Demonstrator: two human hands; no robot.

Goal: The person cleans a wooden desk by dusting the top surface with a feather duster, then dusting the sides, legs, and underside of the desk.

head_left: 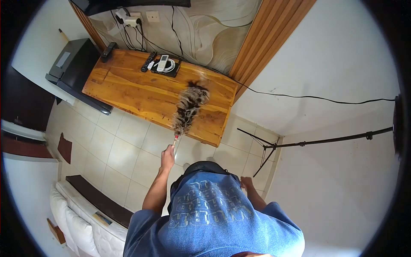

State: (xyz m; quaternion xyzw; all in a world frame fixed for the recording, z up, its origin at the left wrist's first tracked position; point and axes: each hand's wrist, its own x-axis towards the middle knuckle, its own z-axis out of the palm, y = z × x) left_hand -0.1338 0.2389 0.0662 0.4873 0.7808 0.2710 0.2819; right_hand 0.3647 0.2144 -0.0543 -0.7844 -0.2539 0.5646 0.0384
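Note:
A feather duster (188,109) with brown, grey and white feathers lies across the right part of the wooden table (128,92), its tip towards the wall. My left hand (168,157) is closed round the duster's handle, just off the table's front edge. Beside my waist, at the right of the blue shirt, my right hand (246,183) hangs low; its fingers are mostly hidden.
Towards the back of the table are a black remote (149,61), a white remote (162,63) with a coiled white cable, and a black handset (108,52). A small dark fridge (75,64) stands left. A black tripod (274,147) stands right. Cables run along the wall.

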